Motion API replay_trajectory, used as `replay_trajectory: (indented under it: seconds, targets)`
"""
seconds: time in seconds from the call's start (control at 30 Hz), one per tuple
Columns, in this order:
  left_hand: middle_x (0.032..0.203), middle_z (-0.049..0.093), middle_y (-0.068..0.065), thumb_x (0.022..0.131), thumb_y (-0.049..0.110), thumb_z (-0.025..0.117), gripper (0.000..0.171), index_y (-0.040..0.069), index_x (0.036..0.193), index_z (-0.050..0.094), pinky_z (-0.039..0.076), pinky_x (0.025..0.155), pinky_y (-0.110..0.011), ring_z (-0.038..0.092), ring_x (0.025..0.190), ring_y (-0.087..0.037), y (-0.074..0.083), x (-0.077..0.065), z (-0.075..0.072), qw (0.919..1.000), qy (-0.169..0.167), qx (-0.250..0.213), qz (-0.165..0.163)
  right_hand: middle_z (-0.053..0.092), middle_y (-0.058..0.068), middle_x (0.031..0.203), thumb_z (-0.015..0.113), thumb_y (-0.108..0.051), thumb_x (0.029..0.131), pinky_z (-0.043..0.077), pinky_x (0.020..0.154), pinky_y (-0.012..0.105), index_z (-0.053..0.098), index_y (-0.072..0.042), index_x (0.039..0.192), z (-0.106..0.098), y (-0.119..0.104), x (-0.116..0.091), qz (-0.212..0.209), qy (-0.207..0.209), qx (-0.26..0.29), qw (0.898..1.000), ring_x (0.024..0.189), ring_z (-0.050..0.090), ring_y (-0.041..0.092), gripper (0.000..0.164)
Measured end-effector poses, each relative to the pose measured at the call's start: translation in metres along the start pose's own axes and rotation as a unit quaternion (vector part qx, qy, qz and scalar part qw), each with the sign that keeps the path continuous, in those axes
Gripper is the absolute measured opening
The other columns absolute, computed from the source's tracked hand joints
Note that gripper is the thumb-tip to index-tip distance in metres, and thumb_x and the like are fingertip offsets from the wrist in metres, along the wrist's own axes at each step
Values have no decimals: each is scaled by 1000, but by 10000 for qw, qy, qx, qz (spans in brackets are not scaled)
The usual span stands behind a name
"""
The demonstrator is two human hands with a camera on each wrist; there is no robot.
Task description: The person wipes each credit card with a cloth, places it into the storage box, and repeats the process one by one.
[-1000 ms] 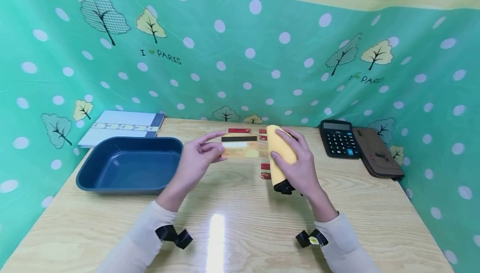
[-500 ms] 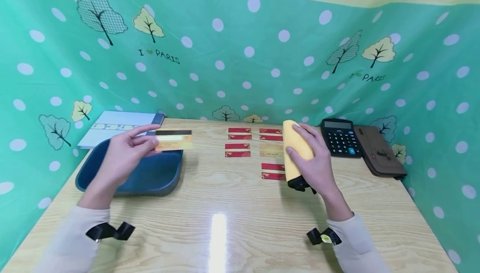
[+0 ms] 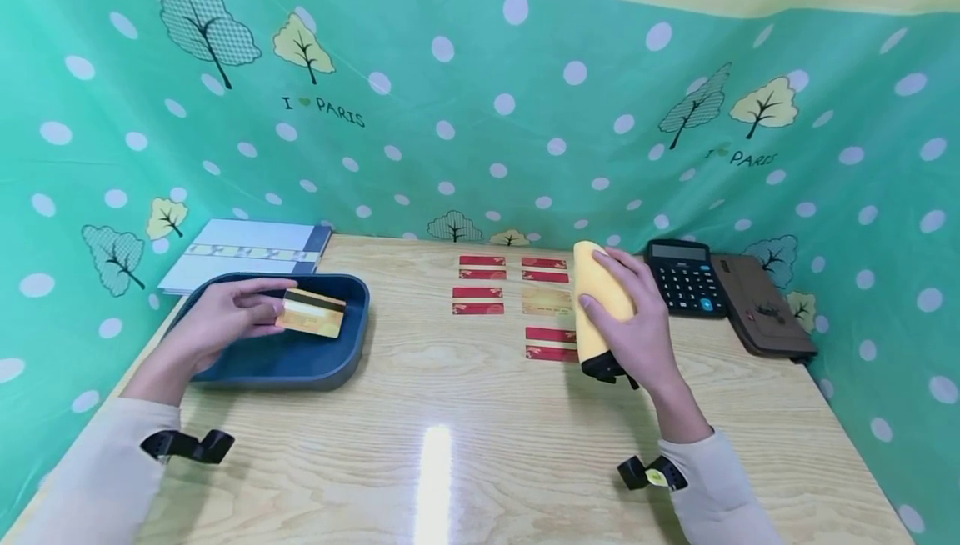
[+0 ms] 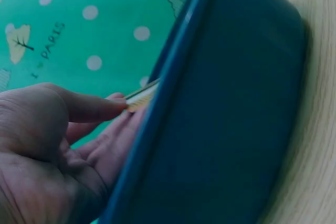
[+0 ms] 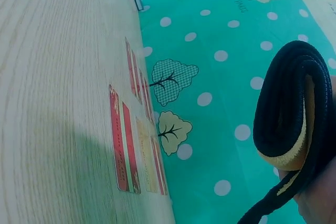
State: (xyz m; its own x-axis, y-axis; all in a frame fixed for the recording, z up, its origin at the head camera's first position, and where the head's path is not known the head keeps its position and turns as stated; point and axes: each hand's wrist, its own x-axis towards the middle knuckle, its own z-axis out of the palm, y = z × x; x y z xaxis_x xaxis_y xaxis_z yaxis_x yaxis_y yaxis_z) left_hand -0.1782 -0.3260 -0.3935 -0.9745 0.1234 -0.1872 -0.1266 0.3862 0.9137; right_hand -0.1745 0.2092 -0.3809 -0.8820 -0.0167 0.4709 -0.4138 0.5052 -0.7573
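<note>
1. The left hand pinches a gold card by its left edge, between thumb and fingers.
2. The card lies over the opening of the blue basin, tilted, its dark band and pale strip showing. In the left wrist view the basin's rim hides its far part; whether it touches the basin, I cannot tell.
3. The right hand grips a yellow roll, fingers and thumb curled round it. The roll is held at a slant above the table, its black end towards the person; the right wrist view shows this end as wound layers.
4. Left of the roll, red-striped cards lie in two columns, two in the left one and two in the right.
5. A plain gold card lies between the two of the right column.
6. Right of the right hand stands a black calculator, just beside a brown wallet.
7. Behind the basin lies a pale notebook with a dark spine.
8. A green dotted cloth hangs behind the table.
9. Both sleeves are pale, each with a black wrist camera.
</note>
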Motion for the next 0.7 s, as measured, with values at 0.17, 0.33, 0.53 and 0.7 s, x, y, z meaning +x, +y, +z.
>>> replay_trajectory:
  seconds: [0.17, 0.33, 0.53, 0.7]
  targets:
    - [117, 74, -2, 107, 6, 53, 53, -5, 156, 38, 64, 90, -32, 71, 98, 0, -8, 6, 0, 9988, -304, 23, -381, 46, -3, 156, 77, -9, 91, 50, 78, 19, 60, -31, 145, -2, 2, 0, 20, 4, -6, 10000, 113, 49, 15, 61]
    - [122, 73, -5, 106, 3, 53, 53, -6, 156, 36, 64, 92, -33, 70, 101, 2, -9, 7, -1, 9980, -482, -51, -407, 47, -2, 155, 78, -8, 91, 49, 78, 19, 60, -30, 145, -3, 5, 0, -13, 30, -54, 10000, 114, 49, 14, 61]
    - [114, 76, 3, 104, 1, 56, 56, -10, 155, 35, 64, 90, -32, 72, 100, -1, -9, 6, -2, 9973, -550, -297, -392, 47, -2, 156, 78, -8, 91, 49, 80, 18, 60, -30, 145, -3, 6, 1, -5, -10, -23, 10000, 117, 48, 14, 61]
    - [111, 76, 8, 103, 3, 59, 57, -10, 154, 36, 64, 91, -30, 73, 100, -1, -11, 7, -2, 9973, -475, -359, -426, 46, -1, 156, 77, -8, 91, 49, 80, 17, 60, -30, 146, -3, 7, 1, 11, -41, -1, 10000, 119, 48, 14, 61]
